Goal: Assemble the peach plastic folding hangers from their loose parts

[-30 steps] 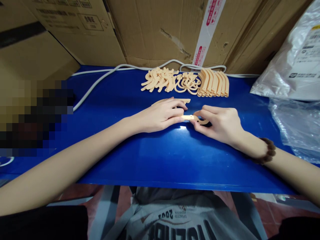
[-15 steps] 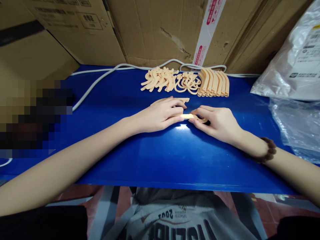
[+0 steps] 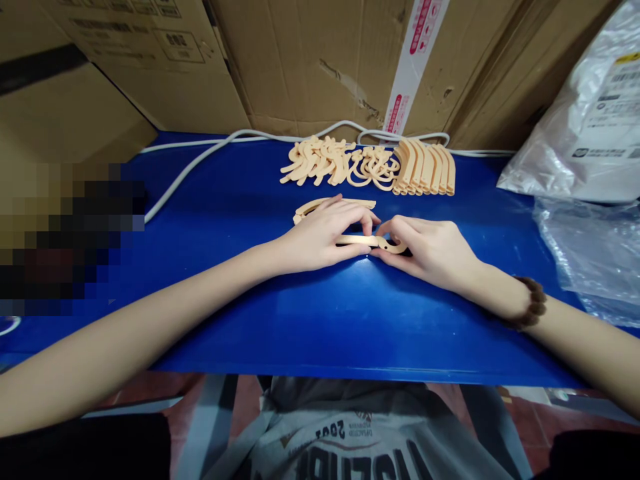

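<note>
On the blue table (image 3: 300,320) my left hand (image 3: 320,235) and my right hand (image 3: 430,250) meet over a flat peach plastic piece (image 3: 367,241) with a hooked end. Both hands pinch it, the left on its straight part, the right on the hook. Just behind my left hand lies another curved peach piece (image 3: 315,205) flat on the table. At the back lie a pile of peach hook parts (image 3: 340,163) and a neat row of standing curved pieces (image 3: 427,168).
Cardboard boxes (image 3: 310,60) wall off the back of the table. A white cable (image 3: 200,160) runs along the back edge. Plastic bags (image 3: 585,133) sit at the right. A blurred patch covers the left side.
Both hands have shifted slightly toward me and left with the peach piece; more of the curved piece behind the left hand shows now.
</note>
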### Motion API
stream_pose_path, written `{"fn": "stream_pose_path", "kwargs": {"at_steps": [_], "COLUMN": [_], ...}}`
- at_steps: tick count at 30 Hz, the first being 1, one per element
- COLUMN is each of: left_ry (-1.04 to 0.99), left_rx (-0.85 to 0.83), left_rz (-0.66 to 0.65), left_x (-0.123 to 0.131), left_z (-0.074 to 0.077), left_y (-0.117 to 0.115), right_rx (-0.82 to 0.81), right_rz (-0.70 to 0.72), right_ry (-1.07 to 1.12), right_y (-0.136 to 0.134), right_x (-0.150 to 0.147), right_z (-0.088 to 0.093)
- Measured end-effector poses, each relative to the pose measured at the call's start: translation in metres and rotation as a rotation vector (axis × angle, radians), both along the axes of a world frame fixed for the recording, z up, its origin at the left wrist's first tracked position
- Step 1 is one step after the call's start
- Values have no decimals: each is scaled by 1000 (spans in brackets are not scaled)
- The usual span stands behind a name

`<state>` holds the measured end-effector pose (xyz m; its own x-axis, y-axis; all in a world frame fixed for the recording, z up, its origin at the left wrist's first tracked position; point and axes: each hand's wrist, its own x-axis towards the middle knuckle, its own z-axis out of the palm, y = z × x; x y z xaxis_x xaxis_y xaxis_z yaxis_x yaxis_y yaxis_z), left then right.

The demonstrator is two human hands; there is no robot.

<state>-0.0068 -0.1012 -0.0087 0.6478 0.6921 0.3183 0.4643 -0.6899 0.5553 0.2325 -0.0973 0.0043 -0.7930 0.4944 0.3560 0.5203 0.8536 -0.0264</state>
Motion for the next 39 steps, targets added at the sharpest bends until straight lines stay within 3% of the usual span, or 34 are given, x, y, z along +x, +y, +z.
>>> {"fn": "stream_pose_path", "kwargs": {"at_steps": [9, 21, 28, 32, 39], "left_ry": [-50, -25, -103, 60, 64], "left_rx": [-260, -360, -189, -31, -111], "left_rz": [23, -76, -23, -1, 8], "left_x": [7, 7, 5, -3, -3], "left_z": [7, 10, 5, 4, 9], "left_y": [-4, -5, -5, -1, 0], "right_rx": [-67, -379, -383, -303, -228], "right_rz": [77, 94, 64, 59, 76], "right_ry": [-13, 81, 37, 42, 55], "right_y": [0, 9, 11, 12, 12], "right_x": [0, -3, 1, 4, 6], "right_z": [1, 6, 8, 9, 8]}}
